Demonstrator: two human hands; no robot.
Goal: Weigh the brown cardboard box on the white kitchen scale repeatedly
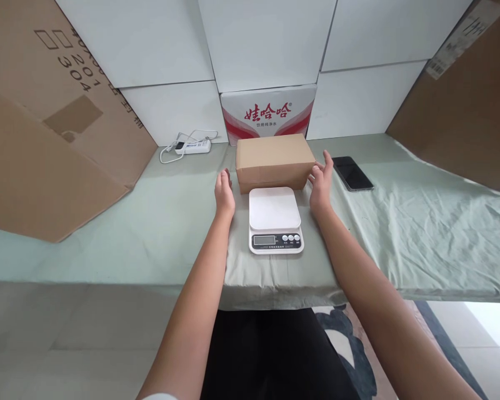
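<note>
A plain brown cardboard box (pixel 273 161), closed and unmarked on the sides that show, lies on the pale green cloth-covered table (pixel 108 233), just behind a white digital kitchen scale (pixel 275 219) with a dark display and three small buttons. The left hand (pixel 224 194) is open, fingers together, just beside the box's left end without clearly touching it. The right hand (pixel 321 180) is open too, its fingertips at the box's right end; neither grasps anything. Behind the box stands a white carton with red Chinese lettering (pixel 268 113). A black phone (pixel 353 173) lies to the right, a white power strip (pixel 193 146) to the left. The large leaning brown cardboard sheet (pixel 45 116) reads "201" and "304".
</note>
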